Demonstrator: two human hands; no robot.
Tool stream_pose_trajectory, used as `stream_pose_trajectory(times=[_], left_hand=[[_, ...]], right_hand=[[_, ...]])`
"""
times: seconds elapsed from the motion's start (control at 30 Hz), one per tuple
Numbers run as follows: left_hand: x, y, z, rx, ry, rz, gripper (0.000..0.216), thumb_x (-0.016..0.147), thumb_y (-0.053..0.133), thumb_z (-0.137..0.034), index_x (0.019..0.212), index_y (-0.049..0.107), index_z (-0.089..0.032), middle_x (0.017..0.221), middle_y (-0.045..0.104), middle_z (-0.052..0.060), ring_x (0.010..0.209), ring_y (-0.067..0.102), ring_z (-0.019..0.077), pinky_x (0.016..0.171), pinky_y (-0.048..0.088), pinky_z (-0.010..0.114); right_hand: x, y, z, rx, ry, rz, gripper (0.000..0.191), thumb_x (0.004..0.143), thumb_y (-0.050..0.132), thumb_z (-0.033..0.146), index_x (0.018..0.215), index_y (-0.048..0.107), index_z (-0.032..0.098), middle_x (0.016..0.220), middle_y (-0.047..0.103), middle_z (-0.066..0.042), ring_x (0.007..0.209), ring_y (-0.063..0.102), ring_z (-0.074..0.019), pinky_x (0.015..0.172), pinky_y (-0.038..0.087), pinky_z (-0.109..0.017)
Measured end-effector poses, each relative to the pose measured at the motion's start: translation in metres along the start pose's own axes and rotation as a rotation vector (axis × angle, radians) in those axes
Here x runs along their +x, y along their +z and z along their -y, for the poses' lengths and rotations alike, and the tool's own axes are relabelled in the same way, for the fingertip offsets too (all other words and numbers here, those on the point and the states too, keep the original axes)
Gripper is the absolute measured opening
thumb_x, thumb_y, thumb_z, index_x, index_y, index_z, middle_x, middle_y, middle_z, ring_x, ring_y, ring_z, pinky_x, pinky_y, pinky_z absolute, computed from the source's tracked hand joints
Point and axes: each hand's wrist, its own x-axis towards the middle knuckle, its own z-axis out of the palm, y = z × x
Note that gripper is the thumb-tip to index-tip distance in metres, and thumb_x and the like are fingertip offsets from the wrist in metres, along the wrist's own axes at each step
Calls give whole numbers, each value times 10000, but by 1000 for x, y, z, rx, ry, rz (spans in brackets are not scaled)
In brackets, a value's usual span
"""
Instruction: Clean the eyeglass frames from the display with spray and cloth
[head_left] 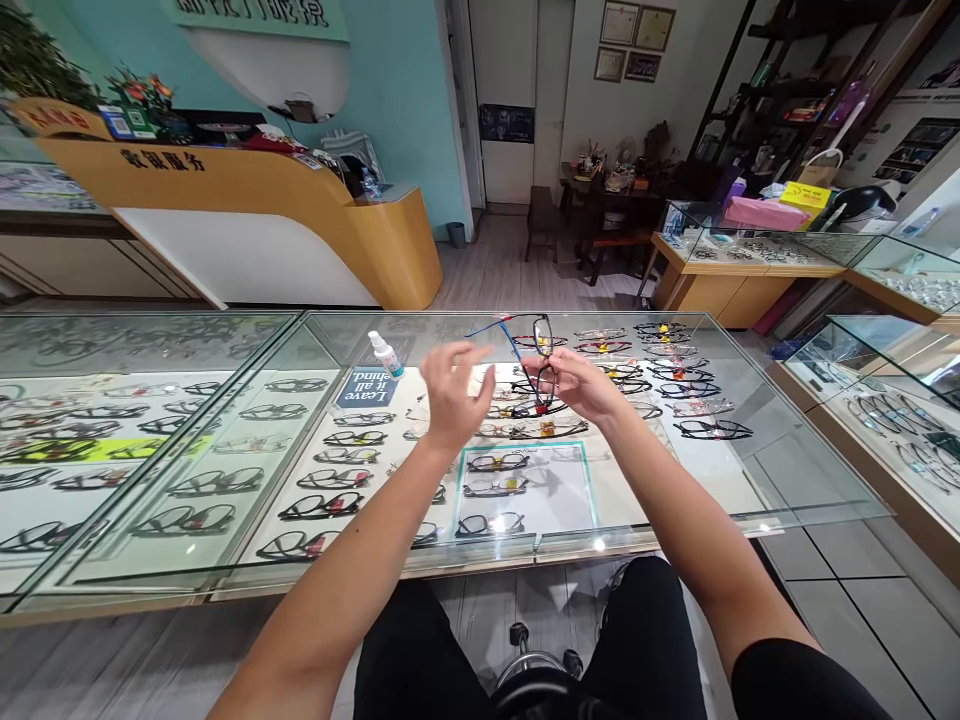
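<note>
My right hand [583, 388] grips a pair of eyeglasses [546, 345] by the front, near the bridge and one lens. The frame is dark with blue temples, held on edge above the glass counter, its temples pointing left. My left hand [456, 392] is raised just left of the glasses, apart from them, fingers spread and a little blurred, holding nothing. A white spray bottle [385, 354] stands on the counter top to the left of my left hand. Beneath the glass, rows of eyeglasses [499, 462] lie on a white surface.
The glass display counter [555, 548] spans in front of my knees. More glass cases [900, 400] stand on the right. Beyond are a curved wooden reception desk [397, 240], a bench [541, 215] and a cluttered table. A dark blue card [366, 388] lies near the bottle.
</note>
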Motion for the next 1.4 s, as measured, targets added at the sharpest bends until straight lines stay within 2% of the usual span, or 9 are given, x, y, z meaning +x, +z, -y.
stream_pose_trajectory(times=[0.17, 0.47, 0.63, 0.83, 0.93, 1.07, 1.13, 1.3, 1.4], left_hand=[[-4, 6, -6, -164, 206, 315, 252, 1112, 649, -408, 1259, 804, -274, 1051, 745, 82, 999, 658, 267, 883, 422, 423], [-2, 3, -4, -158, 80, 298, 343, 1128, 606, -507, 1107, 838, -256, 954, 749, 70, 941, 642, 255, 830, 393, 422], [-3, 6, -2, -218, 41, 316, 336, 1129, 613, -488, 1013, 821, -252, 932, 763, 55, 926, 639, 252, 832, 398, 424], [-1, 5, -3, -284, 19, 375, 276, 1120, 628, -456, 1228, 790, -260, 1059, 796, 63, 1000, 675, 262, 918, 469, 431], [3, 2, 1, -258, -60, 297, 285, 1099, 648, -422, 1307, 747, -256, 1068, 792, 56, 976, 682, 254, 942, 493, 431], [11, -3, 24, -177, -179, 75, 151, 1051, 645, -359, 965, 680, -239, 922, 726, 46, 880, 641, 242, 888, 500, 416], [15, -6, 43, -124, -275, -54, 148, 1037, 614, -328, 915, 614, -245, 898, 691, 49, 878, 629, 246, 866, 496, 413], [17, -16, 92, 62, -508, -294, 165, 1076, 468, -255, 921, 527, -253, 1032, 681, 113, 1066, 622, 294, 1032, 488, 468], [13, -17, 114, 139, -687, -342, 41, 1045, 555, -243, 1081, 541, -230, 1270, 668, 162, 1230, 619, 308, 1181, 438, 492]], right_hand=[[-1, 3, -3, 55, -29, 31, 432, 743, 1011, 444, 826, 631, 257, 1159, 892, -50, 1025, 800, -210, 962, 591, -341], [1, 2, -6, 131, -89, 6, 344, 807, 949, 404, 868, 634, 278, 1241, 873, -37, 1165, 790, -238, 1120, 593, -424], [-1, 4, -7, 203, -138, 18, 266, 829, 911, 396, 965, 720, 270, 1258, 858, -32, 1170, 784, -221, 1095, 620, -389], [-6, 10, -4, 221, -182, 57, 311, 811, 949, 406, 991, 721, 295, 1197, 869, -13, 1143, 805, -213, 1120, 618, -412], [-9, 8, 1, 206, -208, 32, 318, 821, 955, 427, 986, 712, 306, 1197, 865, -3, 1156, 809, -210, 1160, 600, -431], [-12, 5, 7, 186, -215, 8, 345, 813, 961, 463, 964, 696, 302, 1200, 854, -18, 1164, 808, -235, 1218, 565, -481], [-13, 4, 9, 198, -220, -10, 370, 782, 982, 463, 955, 697, 303, 1181, 854, -18, 1153, 807, -242, 1217, 565, -490], [-15, 1, 11, 173, -230, -84, 377, 766, 979, 464, 970, 692, 327, 1141, 845, -13, 1173, 794, -262, 1195, 566, -519], [-15, 0, 11, 123, -224, -84, 427, 730, 994, 495, 970, 682, 330, 1118, 833, -13, 1150, 785, -262, 1138, 588, -504]])
